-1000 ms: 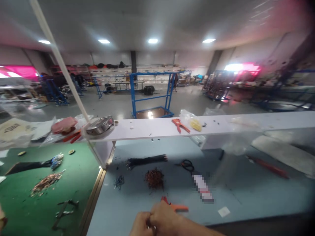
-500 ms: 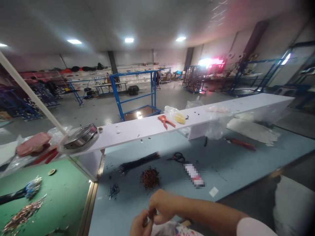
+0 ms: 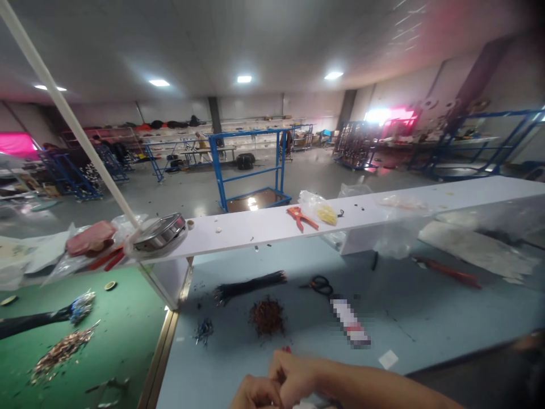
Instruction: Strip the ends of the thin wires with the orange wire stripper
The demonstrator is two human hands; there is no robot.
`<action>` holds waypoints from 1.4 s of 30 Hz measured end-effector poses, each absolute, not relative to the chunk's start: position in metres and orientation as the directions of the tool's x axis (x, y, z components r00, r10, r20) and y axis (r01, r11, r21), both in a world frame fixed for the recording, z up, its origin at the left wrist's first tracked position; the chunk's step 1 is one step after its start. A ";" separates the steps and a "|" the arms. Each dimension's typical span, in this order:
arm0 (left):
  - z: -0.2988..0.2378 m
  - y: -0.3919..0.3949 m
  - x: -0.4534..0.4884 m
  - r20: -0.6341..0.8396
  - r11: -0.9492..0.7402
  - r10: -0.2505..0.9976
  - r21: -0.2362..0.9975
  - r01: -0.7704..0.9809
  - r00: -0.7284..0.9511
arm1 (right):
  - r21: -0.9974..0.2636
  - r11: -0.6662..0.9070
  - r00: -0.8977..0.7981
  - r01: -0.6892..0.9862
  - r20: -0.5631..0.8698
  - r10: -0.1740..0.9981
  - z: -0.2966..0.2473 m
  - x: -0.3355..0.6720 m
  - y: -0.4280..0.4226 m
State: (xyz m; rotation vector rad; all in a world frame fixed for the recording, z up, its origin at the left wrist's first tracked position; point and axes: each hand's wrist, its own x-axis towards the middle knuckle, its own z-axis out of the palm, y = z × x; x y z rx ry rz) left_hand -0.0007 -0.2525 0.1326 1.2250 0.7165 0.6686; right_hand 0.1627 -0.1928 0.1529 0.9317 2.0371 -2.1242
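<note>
At the bottom of the view, my left hand (image 3: pixel 258 392) and my right hand (image 3: pixel 296 375) meet with curled fingers. Whatever they pinch is hidden between them. A small red tip (image 3: pixel 286 349) shows just beyond my right hand; I cannot tell if it is held. Beyond the hands on the blue-grey table lies a heap of small reddish-brown pieces (image 3: pixel 267 316). Behind it is a bundle of black wires (image 3: pixel 251 285) with bared ends. Scissors with black handles (image 3: pixel 320 285) lie to its right. Some dark blue scraps (image 3: pixel 204 331) are at the left.
A raised white shelf (image 3: pixel 238 230) runs across the table, bearing orange pliers (image 3: pixel 301 219), a bag of yellow pieces (image 3: pixel 326 213) and a round metal tin (image 3: pixel 160 233). To the left, a green surface (image 3: pixel 131 318) holds a black cable (image 3: pixel 38 322) and copper-coloured scraps (image 3: pixel 63 349).
The view has turned left and tilted up slightly, so the table's things appear further right and lower. My hands stay together, lower in view. A red tip now shows beyond my right hand.
</note>
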 end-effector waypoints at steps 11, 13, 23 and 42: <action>0.212 -0.244 -0.033 -0.096 0.125 0.930 0.990 -0.059 0.355 | -0.981 -0.122 -0.893 0.151 -0.189 0.409 0.195 0.167 -0.170; 0.217 -0.234 -0.035 -0.057 0.059 0.989 0.998 -0.014 0.137 | -0.946 0.095 -0.795 0.309 -0.202 0.572 0.190 0.166 -0.155; 0.211 -0.230 -0.012 -0.088 0.060 0.991 0.966 -0.250 -0.103 | -0.679 0.274 -0.431 0.681 -0.069 0.900 0.124 0.155 -0.125; 0.216 -0.239 0.000 0.054 -0.059 0.995 0.996 -0.061 -0.079 | -0.982 0.064 -0.339 -0.177 0.122 0.933 0.225 0.149 -0.191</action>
